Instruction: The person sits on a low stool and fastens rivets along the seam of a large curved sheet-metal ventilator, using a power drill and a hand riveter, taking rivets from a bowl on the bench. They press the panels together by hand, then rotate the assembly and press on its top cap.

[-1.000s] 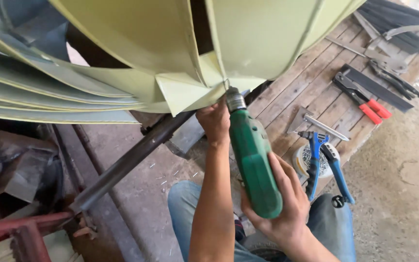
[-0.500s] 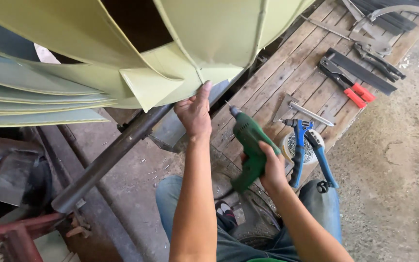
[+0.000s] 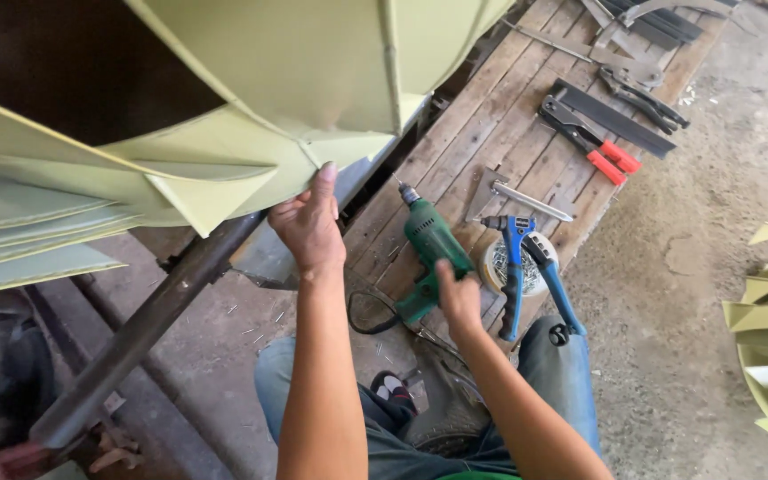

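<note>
The left hand pressed open against the pale green sheet-metal flap while the right hand, clamped on the green drill, rested it on the wooden boards near the blue riveter, likely the next tool.

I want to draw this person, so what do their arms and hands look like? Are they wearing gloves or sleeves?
No gloves and no sleeves in view: both forearms are bare right down to the hands. The left hand and the right hand show no rings, watch or wristband that I can see. Lower down, the person wears blue jeans.
</note>
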